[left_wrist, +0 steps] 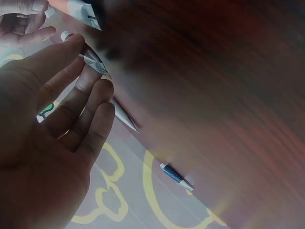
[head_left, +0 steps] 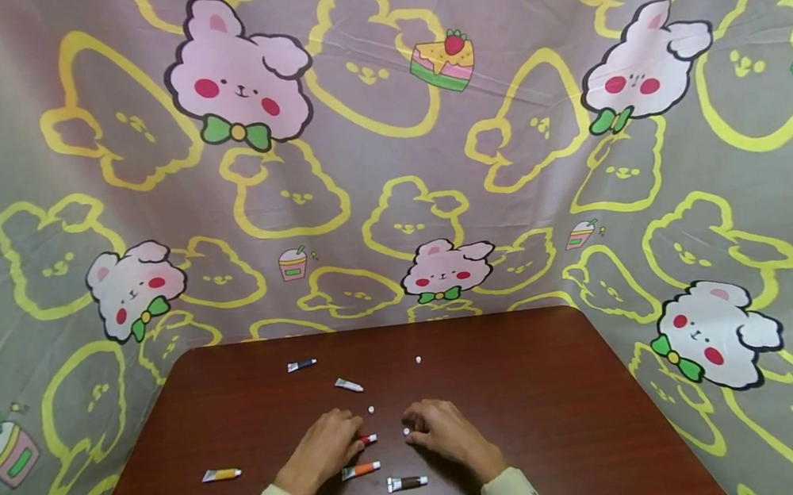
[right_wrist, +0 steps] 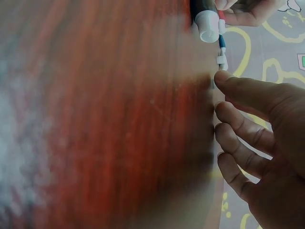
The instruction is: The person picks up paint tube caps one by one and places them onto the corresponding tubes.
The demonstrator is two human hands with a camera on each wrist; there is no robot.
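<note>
My left hand [head_left: 326, 447] pinches a small red paint tube [head_left: 368, 439] between thumb and fingers, its white end pointing right. In the left wrist view the thumb lies over the tube, and its silver tail [left_wrist: 97, 64] sticks out past the thumb. My right hand [head_left: 450, 436] rests low over the table with fingers loosely bent and thumb apart from them. A small white cap [head_left: 406, 432] sits right by its thumb and fingertips. Just in front of the hands lie an orange paint tube [head_left: 361, 470] and a dark brown one [head_left: 408, 483].
Two more white caps stand on the brown table [head_left: 540, 393], one [head_left: 371, 410] between the hands and another [head_left: 418, 359] farther back. A blue tube [head_left: 302, 364] and a whitish tube [head_left: 348, 385] lie behind the left hand; a yellow tube [head_left: 222, 475] is at left. Patterned cloth [head_left: 387, 153] surrounds the table.
</note>
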